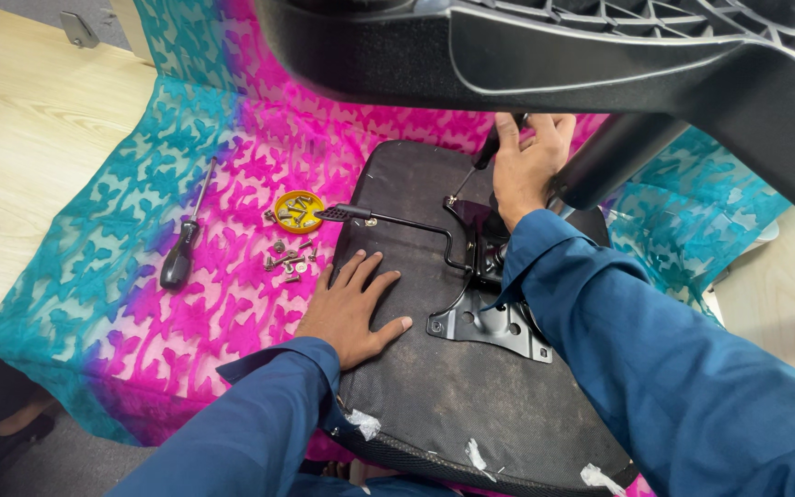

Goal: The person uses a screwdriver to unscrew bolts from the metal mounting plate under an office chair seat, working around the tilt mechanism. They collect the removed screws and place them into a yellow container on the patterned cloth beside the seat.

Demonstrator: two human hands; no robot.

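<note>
Now lever lengthwise leftward, slightly up

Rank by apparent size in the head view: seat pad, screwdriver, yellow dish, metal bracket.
1. seat pad
2. metal bracket and screwdriver: about alike, the bracket partly hidden by a sleeve, so unranked
3. yellow dish

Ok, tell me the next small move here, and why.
Probably turn the screwdriver in the right hand while the left hand presses on the seat: its tip sits at the metal bracket, and loose screws lie on the cloth.
</note>
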